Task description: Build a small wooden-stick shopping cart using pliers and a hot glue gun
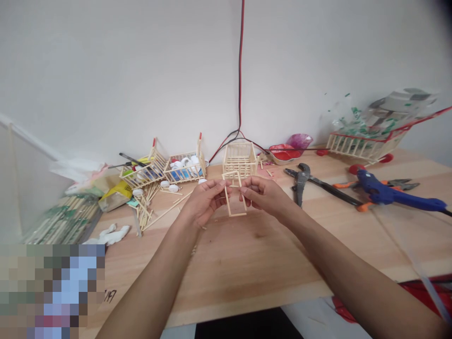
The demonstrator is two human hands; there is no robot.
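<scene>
A small rectangular frame of thin wooden sticks (228,201) is held up above the table, tilted a little. My left hand (208,200) pinches its left side between thumb and fingers. On the opposite side, the fingers of my right hand (259,193) are closed on the right stick. Just behind the frame stands a small basket built of the same sticks (240,153), partly hidden by the frame and my fingers.
Left: stick baskets (185,169) with bottle caps, loose sticks (144,212) and bundled sticks (65,219). Right: a red-filled bowl (284,153), an adjustable wrench (301,183), a blue glue gun (381,190), pliers (399,184) and a stick cart (363,146). Cables (240,70) run down the wall.
</scene>
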